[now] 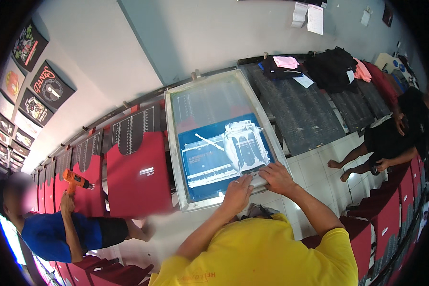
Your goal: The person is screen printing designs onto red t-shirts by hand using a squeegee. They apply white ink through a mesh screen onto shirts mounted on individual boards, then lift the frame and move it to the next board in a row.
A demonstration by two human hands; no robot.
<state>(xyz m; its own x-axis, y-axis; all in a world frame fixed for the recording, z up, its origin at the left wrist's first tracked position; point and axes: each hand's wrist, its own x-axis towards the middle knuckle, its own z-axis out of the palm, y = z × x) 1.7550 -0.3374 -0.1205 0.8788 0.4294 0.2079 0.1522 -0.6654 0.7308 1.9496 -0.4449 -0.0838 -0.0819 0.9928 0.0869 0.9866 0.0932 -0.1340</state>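
A screen-printing frame (175, 162) with a pale metal border lies in front of me. Its mesh is clear at the far end and blue (194, 183) at the near end. White ink (245, 138) is smeared thickly on the blue part, with a thin stick-like streak to its left. At the near right part of the frame, my left hand (238, 194) and my right hand (276, 178) are closed side by side on a squeegee (256, 180), mostly hidden by my fingers. Red fabric shows faintly through the clear mesh.
Red shirts (140, 176) lie on boards in a row to the left. A person in blue (64, 233) holds an orange heat gun (76, 178) there. Bare dark boards (300, 114) and folded black clothes (331, 69) are at right, near another person in black (391, 136).
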